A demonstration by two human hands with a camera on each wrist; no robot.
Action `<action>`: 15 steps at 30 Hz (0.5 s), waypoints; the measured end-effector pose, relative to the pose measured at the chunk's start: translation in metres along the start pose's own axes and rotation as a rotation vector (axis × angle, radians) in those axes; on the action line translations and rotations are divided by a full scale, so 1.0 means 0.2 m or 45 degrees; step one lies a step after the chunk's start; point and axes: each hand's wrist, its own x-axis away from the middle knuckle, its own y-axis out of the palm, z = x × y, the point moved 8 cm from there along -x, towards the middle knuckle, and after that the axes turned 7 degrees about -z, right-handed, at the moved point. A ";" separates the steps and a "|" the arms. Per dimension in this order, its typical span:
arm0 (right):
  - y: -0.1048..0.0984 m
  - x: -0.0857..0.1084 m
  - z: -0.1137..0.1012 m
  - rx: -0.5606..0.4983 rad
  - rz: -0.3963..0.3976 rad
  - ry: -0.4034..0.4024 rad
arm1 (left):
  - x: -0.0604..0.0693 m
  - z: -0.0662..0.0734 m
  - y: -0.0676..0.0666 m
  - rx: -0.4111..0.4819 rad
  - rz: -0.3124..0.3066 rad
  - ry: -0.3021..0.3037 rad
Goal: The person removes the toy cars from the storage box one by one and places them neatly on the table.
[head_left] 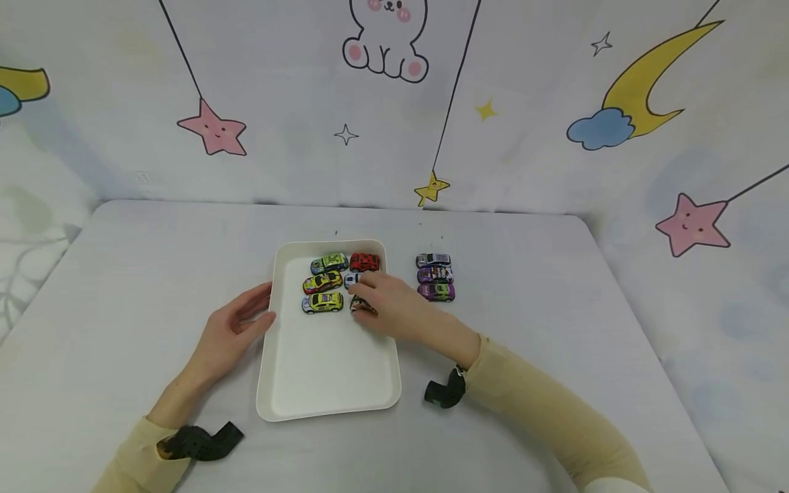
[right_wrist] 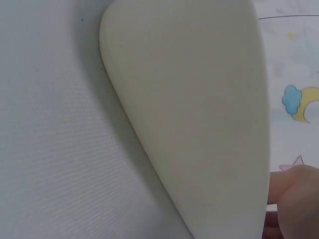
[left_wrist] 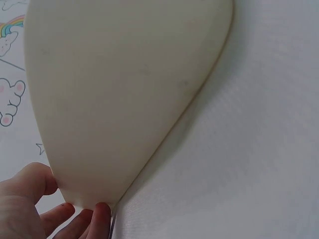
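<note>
Tan sleeves [head_left: 548,411] cross the near edge of the head view. Your right grip [head_left: 391,305] is clamped on a dark car [head_left: 362,306] in the white tray [head_left: 329,370] (right end of the nearest row, far half). Your left grip [head_left: 229,334]: thumb and fingers apart, touching the tray's left side. Five more cars [head_left: 323,281] sit in the tray; three others [head_left: 435,275] line up on the worktop [head_left: 524,274], right of it.

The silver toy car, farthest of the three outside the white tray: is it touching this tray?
Apart. The head view shows a strip of tabletop between the silver toy car and the white tray.
</note>
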 end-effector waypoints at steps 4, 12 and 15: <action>-0.03 0.03 0.01 -0.040 0.099 -0.015 | 0.00 0.00 0.00 -0.007 -0.003 0.007; -0.09 0.09 0.07 -0.146 0.273 0.098 | 0.00 0.00 0.00 -0.019 -0.003 0.010; -0.13 0.13 0.13 -0.254 0.368 0.195 | 0.00 0.00 0.00 -0.030 -0.002 0.004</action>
